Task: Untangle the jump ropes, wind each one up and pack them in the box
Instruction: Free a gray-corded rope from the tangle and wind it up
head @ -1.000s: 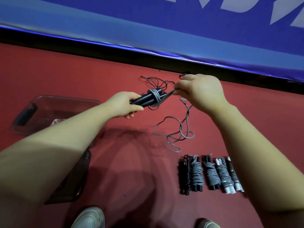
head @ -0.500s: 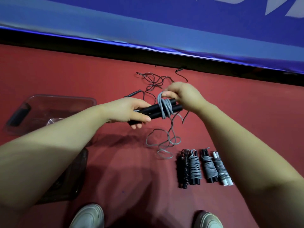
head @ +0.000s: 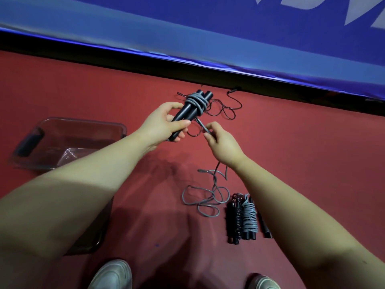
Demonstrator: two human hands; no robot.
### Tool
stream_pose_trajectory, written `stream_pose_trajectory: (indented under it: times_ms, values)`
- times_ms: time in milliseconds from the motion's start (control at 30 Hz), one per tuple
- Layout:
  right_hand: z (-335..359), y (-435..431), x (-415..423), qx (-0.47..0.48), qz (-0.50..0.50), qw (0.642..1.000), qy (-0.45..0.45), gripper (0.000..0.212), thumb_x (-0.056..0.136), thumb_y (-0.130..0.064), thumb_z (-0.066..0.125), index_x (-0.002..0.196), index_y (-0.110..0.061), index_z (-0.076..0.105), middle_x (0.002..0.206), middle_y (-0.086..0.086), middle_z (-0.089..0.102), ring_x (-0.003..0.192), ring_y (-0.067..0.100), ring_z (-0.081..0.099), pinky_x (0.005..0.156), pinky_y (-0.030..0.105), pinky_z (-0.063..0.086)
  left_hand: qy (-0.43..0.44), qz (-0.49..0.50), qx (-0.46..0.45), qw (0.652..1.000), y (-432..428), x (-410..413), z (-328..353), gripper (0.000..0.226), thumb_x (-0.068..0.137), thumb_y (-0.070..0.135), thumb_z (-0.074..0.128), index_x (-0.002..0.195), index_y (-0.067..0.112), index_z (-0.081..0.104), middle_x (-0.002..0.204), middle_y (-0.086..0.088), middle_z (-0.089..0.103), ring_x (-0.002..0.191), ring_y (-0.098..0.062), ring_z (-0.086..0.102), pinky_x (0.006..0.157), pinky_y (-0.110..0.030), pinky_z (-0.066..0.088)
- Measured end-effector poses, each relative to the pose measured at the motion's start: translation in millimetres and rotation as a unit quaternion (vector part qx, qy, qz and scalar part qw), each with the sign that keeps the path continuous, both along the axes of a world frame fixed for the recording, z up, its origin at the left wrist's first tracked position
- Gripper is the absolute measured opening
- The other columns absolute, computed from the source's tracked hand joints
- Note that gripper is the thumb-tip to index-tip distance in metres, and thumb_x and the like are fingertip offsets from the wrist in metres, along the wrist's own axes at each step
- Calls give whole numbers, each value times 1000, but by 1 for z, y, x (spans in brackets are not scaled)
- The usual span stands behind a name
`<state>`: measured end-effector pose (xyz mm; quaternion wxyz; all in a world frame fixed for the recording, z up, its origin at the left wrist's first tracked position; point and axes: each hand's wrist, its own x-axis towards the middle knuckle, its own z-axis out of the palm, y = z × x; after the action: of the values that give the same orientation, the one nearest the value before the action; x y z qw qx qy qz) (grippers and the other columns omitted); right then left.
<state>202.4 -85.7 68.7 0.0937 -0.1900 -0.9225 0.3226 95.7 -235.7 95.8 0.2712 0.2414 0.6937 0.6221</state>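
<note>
My left hand [head: 164,124] clamped on paired handles [head: 187,113], tips toward 1 o'clock. Right hand [head: 220,142] pinches grey cord [head: 201,124] at 4 o'clock. Pull taut, lay turns snug; floor slack [head: 214,182] may snag.

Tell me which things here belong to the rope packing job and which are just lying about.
Job: left hand, black handles, right hand, grey rope, wound ropes, clear box, tangled black rope.
Lying about: blue banner, white shoes.

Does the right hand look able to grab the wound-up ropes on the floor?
Likely yes: the wound-up ropes lie bare on the floor, close under that arm. But the right hand pinches the grey cord, so it must let go first.
</note>
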Motion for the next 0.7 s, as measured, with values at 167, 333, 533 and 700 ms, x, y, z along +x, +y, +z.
stream_pose_trajectory:
  times_ms: [167,333,533,700]
  values:
    - [1,-1,1,10,-19,1000,-20,23,98,-26,45,112,-17,61,89,0,60,86,22,52,71,28,38,48,9,4,999,-2,-4,-4,39,88,8,65,119,25,48,77,-10,66,54,-13,59,48,-24,48]
    - [12,-6,4,131,-13,987,-93,28,98,-22,39,117,-12,56,108,13,63,100,33,56,75,35,44,56,27,-25,998,0,-8,-11,37,87,8,66,117,23,49,78,-10,67,54,-15,58,46,-24,46]
    - [43,-3,0,111,-26,982,-150,28,97,-26,44,110,-9,61,88,5,55,86,27,54,68,27,36,89,53,-95,990,-1,-16,-21,36,87,10,66,115,25,48,76,-4,66,54,-14,58,46,-22,49]
    - [53,-15,-5,308,28,947,-84,24,99,-28,43,112,-18,60,105,6,56,98,30,57,67,29,35,179,1,-185,966,3,-15,-23,37,86,14,67,117,25,52,70,2,64,50,-15,57,52,-28,52]
